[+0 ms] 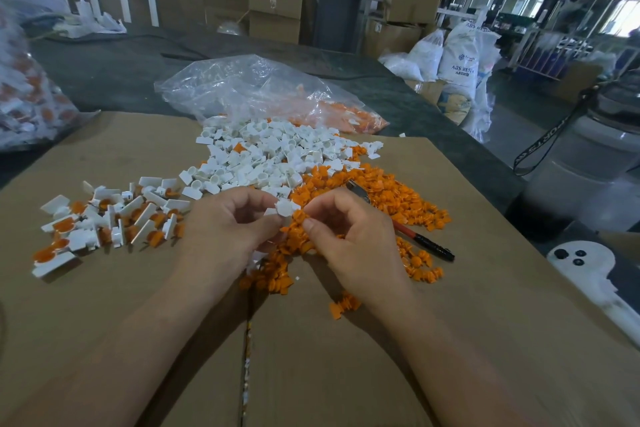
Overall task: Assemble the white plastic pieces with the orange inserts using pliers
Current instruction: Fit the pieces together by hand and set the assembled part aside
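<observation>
At far left I see a clear bag (24,90) holding white and orange parts (blurred). A second, crinkled bag (263,94) lies behind the cardboard-topped desk (138,305), with orange pieces inside. The left hand (232,229) has its grip pinched on one glossy white piece (285,209), held over the loose orange inserts (391,198). The right hand (349,236) curls just beside that piece; I cannot tell what its grip holds. The pliers (415,236) lie to the right, partly on the inserts.
</observation>
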The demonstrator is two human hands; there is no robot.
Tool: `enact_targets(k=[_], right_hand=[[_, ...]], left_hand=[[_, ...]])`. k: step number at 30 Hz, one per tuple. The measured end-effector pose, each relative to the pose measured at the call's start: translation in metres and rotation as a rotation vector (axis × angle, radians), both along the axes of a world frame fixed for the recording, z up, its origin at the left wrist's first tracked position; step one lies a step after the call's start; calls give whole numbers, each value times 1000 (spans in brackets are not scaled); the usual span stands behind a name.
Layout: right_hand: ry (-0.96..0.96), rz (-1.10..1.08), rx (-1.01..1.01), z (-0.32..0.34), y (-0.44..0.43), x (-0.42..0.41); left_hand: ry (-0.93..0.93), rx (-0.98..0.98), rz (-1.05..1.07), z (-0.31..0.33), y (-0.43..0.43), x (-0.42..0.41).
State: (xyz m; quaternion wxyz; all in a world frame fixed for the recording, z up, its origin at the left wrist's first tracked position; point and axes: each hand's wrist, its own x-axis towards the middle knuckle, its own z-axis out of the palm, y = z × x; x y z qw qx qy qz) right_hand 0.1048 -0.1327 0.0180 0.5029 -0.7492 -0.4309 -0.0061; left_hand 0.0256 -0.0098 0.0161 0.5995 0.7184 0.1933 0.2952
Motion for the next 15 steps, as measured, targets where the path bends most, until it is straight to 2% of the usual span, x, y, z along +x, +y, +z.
enact_targets(k=[2,7,15], right_hand=[[0,2,12,0,0,0],[16,-12,34,0,-1,3],[101,9,58,2,-2,1]], left_hand=[[-13,-8,-11,-1,1,0],[-41,-173,-83,0,3,0],[-10,-190,-221,3,-2,-1]])
